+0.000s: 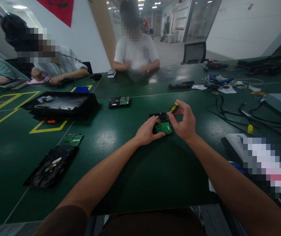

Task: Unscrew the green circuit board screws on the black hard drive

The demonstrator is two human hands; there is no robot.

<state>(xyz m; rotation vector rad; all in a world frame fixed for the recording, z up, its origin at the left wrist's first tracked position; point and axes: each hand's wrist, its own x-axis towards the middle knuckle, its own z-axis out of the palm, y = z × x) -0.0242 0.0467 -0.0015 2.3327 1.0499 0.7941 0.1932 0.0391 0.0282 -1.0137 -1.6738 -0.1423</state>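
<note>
A black hard drive (pixel 160 117) with a green circuit board (pixel 163 127) facing up lies on the dark green table (pixel 121 164) in front of me. My left hand (pixel 147 131) rests on the drive's left edge and grips it. My right hand (pixel 184 120) holds a small screwdriver with a yellow-and-black handle (pixel 174 107), its tip pointing down at the far end of the drive.
An opened hard drive (pixel 51 166) and a loose green circuit board (pixel 73 139) lie at the near left. A black tray (pixel 59 104) and another drive (pixel 120 102) sit farther back. Cables (pixel 238 114) and tools spread to the right. Other people sit across the table.
</note>
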